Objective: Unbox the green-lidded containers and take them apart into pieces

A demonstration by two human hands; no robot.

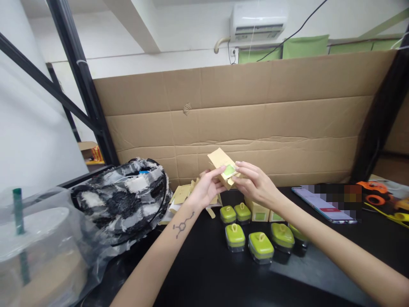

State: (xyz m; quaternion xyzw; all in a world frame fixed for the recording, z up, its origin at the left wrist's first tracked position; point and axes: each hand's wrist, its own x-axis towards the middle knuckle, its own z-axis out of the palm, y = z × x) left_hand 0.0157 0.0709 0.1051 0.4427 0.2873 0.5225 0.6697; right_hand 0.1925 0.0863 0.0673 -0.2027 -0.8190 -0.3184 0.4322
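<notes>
Both hands hold one small cream cardboard box above the table, tilted, with its top flap standing up. A green patch shows on its near face. My left hand grips the box from the left, its thumb near the green patch. From the right, my right hand has its fingers closed on the box edge, by a small flap. Below stand several small clear containers with green lids and loop handles, one of them a front container. Behind these are closed cream boxes, partly hidden by my right forearm.
Flattened cream cartons lie left of my hands, beside a black-and-white shaggy bag. A bagged drink cup stands front left. At right are a phone and an orange toy vehicle. A cardboard panel closes the back.
</notes>
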